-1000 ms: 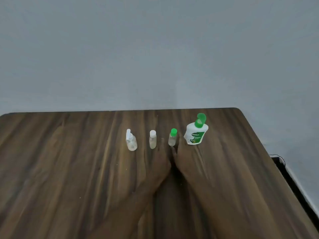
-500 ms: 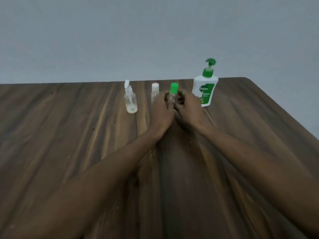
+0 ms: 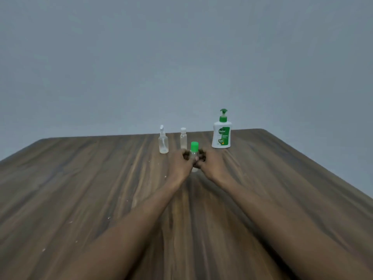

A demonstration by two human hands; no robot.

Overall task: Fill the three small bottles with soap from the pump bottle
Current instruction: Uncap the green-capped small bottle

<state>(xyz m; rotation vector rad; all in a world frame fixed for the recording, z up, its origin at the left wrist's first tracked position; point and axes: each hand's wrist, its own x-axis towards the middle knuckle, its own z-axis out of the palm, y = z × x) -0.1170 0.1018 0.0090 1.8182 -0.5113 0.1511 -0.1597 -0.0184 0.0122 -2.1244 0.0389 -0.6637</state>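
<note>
Since half a second ago: green-capped bottle (image 3: 194,153) has come out of the row toward the near side, with both hands around it. It now stands nearer than the other containers. View has also tipped up, so more wall shows.

Left hand (image 3: 180,163): fingers curled round the left side of the green-capped bottle's clear body. Right hand (image 3: 210,165): fingers curled round its right side. Green cap stands clear above both hands, bottle upright. Base shows just below the fingers; cannot tell whether it rests on the surface or is slightly lifted.

Far row, left to right: spray-top bottle (image 3: 163,142), clear and upright; white-capped bottle (image 3: 183,140), clear and upright, just beside it; pump bottle (image 3: 221,136), white with green label and green pump head, farther right. The pump bottle is near the right hand but apart from it.

Surface: table (image 3: 96,190), dark brown wood grain with streaks running near to far and a rounded far right corner. A few small pale specks (image 3: 166,176) lie on the left half.

Room: plain grey-blue wall (image 3: 181,57) directly behind the table's far edge.
</note>
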